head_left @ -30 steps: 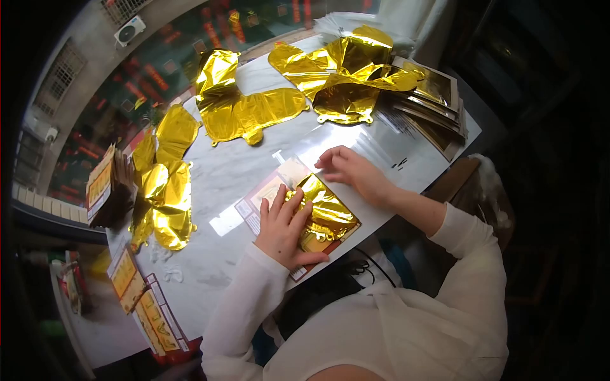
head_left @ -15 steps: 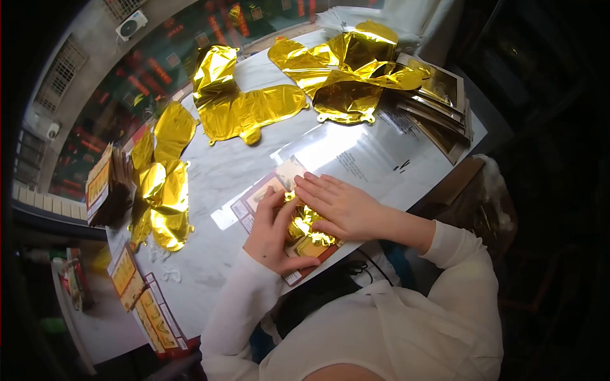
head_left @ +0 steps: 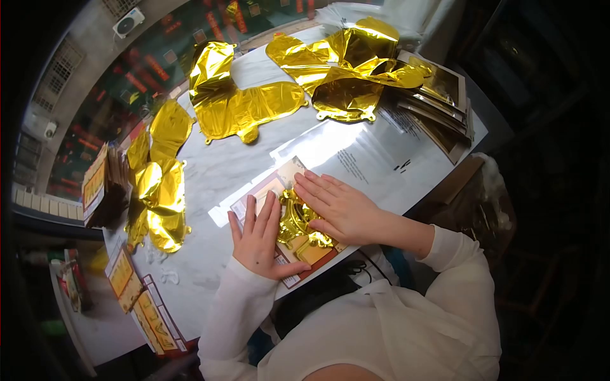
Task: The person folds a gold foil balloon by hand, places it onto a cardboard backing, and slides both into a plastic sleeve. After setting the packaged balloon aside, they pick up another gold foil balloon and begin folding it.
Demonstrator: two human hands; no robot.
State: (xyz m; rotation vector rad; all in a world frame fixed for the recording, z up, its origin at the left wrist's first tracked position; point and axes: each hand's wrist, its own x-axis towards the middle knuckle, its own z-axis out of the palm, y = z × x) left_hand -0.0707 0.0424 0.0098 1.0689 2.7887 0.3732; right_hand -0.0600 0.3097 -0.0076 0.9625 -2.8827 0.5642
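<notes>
A crumpled, folded gold foil balloon (head_left: 291, 222) lies on a printed card (head_left: 290, 173) near the table's front edge. My right hand (head_left: 343, 208) rests flat over the balloon's right side, fingers extended and close together. To the left, my left hand (head_left: 257, 244) lies with its fingers spread over the card's left part, its fingertips beside the foil. Beneath and behind the card stretches a clear plastic bag (head_left: 346, 149) with small black print. Part of the foil is hidden under my right hand.
More flat gold foil balloons (head_left: 244, 113) are spread at the back and left of the marbled table (head_left: 213, 279). A stack of printed cards (head_left: 98, 187) stands at the left edge, with further cards (head_left: 155, 320) below. Framed-looking dark packets (head_left: 441, 105) are piled at the right.
My left hand has moved slightly left off the foil and flattened, its fingers spreading. More of the gold balloon shows between the hands. My right hand stays in nearly the same place.
</notes>
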